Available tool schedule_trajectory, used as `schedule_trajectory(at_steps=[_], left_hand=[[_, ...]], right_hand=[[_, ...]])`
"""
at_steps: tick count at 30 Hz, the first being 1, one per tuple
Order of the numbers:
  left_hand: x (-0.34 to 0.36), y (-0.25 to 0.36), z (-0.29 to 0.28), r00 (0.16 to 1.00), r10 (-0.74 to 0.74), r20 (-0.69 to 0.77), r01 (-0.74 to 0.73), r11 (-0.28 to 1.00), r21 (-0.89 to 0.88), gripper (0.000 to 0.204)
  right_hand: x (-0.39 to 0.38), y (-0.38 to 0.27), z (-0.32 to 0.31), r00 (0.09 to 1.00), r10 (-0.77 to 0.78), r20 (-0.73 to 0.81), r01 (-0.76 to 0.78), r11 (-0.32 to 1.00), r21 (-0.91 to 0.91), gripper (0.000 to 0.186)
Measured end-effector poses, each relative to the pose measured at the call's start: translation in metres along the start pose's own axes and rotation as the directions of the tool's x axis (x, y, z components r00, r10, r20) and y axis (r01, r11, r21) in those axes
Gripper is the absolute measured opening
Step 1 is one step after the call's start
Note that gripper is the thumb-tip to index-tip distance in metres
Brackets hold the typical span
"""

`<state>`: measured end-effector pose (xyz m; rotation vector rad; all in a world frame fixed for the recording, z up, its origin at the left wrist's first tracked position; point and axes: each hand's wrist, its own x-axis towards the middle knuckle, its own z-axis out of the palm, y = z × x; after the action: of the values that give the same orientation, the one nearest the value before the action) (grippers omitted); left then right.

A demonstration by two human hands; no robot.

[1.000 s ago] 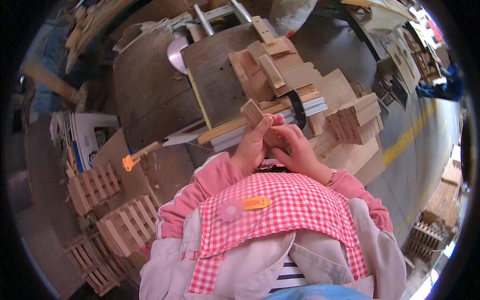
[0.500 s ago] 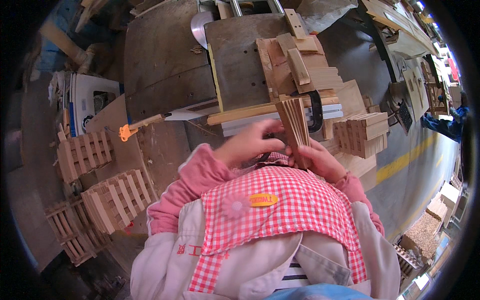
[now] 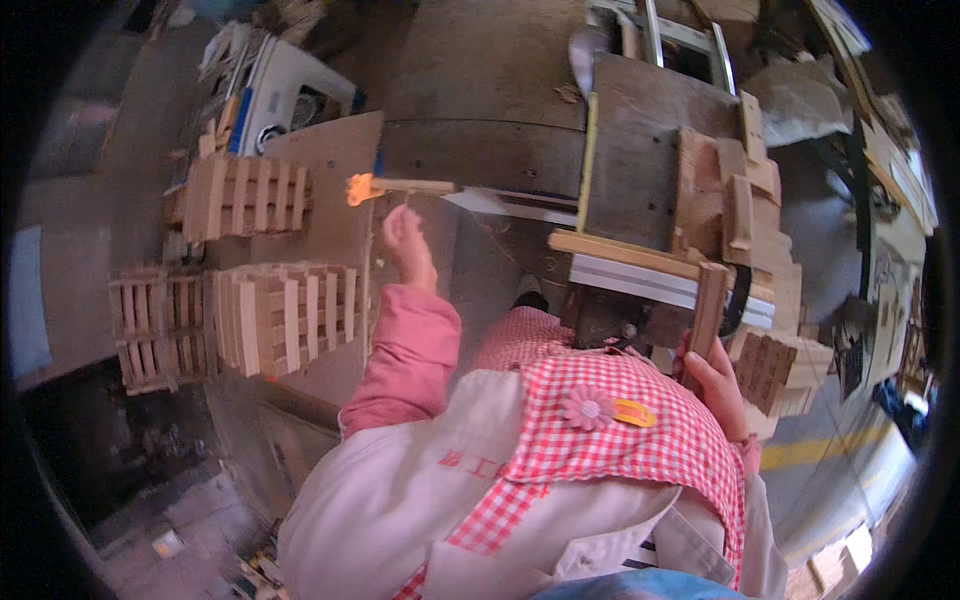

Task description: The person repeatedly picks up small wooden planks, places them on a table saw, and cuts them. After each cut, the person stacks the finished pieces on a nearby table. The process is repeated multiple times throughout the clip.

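Note:
My right hand point(image 3: 715, 382) grips a bundle of narrow wood strips point(image 3: 709, 305) by its lower end, close to my checked apron point(image 3: 610, 425). The bundle stands tilted in front of the table edge and a black clamp point(image 3: 738, 298). My left hand point(image 3: 408, 245) is stretched out to the left, its fingers loosely extended and slightly blurred, with nothing visible in them. Just beyond its fingertips lies a wooden stick point(image 3: 420, 186) with an orange end piece point(image 3: 358, 189). Left of this hand are slatted stacks of wood strips point(image 3: 290, 318).
A saw table point(image 3: 650, 150) with a round blade point(image 3: 583, 60) is ahead. A wooden bar point(image 3: 620, 250) and pale rails point(image 3: 640, 280) line its near edge. Wood blocks point(image 3: 738, 210) lie on its right side. More stacked blocks point(image 3: 780, 370) stand at the right.
My left hand has left the wood-strip bundle and swung out to the left. My right hand keeps hold of the bundle. The view has turned left, so the table appears farther right.

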<state>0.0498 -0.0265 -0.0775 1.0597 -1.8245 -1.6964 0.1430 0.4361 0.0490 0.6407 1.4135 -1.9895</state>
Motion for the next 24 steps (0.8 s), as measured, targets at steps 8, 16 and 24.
schedule_trajectory(at_steps=[8, 16, 24], left_hand=[[0.128, -0.053, -0.040, 0.935, 0.204, -0.289, -0.112, 0.945, 0.306, 0.049], [0.127, 0.002, -0.031, 0.956, 0.257, -0.141, -0.230, 0.956, 0.183, 0.032], [0.032, 0.088, 0.012, 0.733, 0.487, 0.475, -0.640, 0.731, 0.237, 0.026]], right_hand=[[0.015, 0.004, 0.016, 0.999, 0.017, 0.032, -0.015, 0.997, -0.075, 0.035], [0.010, -0.003, 0.036, 1.000, 0.014, -0.020, -0.015, 0.997, -0.081, 0.038], [0.008, -0.004, 0.036, 1.000, -0.009, 0.003, 0.009, 0.998, -0.059, 0.043]])
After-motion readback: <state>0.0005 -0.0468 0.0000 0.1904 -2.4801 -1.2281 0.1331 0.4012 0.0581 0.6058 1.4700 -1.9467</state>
